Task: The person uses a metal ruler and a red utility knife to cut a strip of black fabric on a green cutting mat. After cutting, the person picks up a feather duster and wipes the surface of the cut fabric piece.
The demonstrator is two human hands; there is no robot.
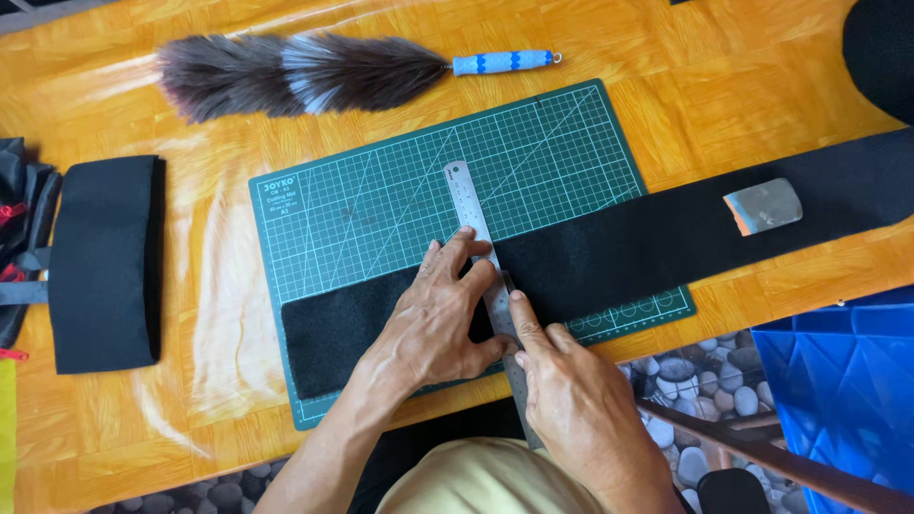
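A long strip of black fabric (619, 247) lies across a green cutting mat (381, 200) on an orange wooden table. A steel ruler (466, 195) lies across the strip, running from the mat's middle toward me. My left hand (438, 314) presses flat on the ruler and fabric, fingers spread. My right hand (571, 400) rests just right of the ruler, its index finger touching the ruler's edge; whether it holds a small tool is hidden.
A grey fluffy duster (286, 74) with a blue-and-white handle lies beyond the mat. A folded black fabric piece (105, 262) sits at the left. A grey chalk block (764, 205) rests on the strip at the right. A blue bag (843, 381) stands on the pebble-patterned floor.
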